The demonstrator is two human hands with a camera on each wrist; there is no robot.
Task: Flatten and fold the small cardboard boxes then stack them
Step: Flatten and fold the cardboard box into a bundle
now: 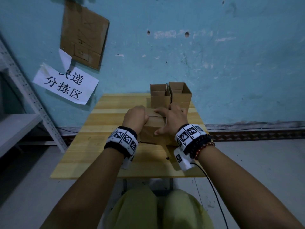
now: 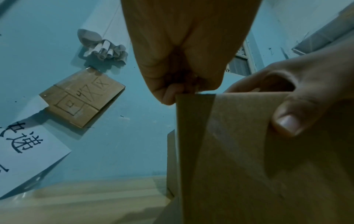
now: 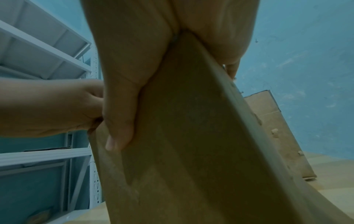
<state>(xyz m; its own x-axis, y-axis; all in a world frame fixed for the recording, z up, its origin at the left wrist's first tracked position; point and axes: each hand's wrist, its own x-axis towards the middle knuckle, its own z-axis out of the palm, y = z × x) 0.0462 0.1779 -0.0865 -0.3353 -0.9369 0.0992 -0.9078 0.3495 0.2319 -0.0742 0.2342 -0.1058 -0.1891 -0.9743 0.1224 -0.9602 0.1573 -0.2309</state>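
Note:
A small brown cardboard box (image 1: 151,131) stands in the middle of the wooden table (image 1: 99,146). My left hand (image 1: 136,115) is curled into a fist and pinches the box's upper left edge; its fingers (image 2: 170,94) show closed on that edge (image 2: 195,97). My right hand (image 1: 171,118) lies over the top right of the box (image 3: 191,136), fingers across the top and thumb (image 3: 118,133) on the near face. Two more boxes (image 1: 160,96) (image 1: 180,93) stand open-topped side by side just behind, against the wall.
A blue wall rises right behind the table, with a paper sign (image 1: 66,85) and a cardboard piece (image 1: 84,35) stuck to it. A grey metal shelf (image 1: 24,96) stands to the left. Bare tabletop lies left of and in front of the held box.

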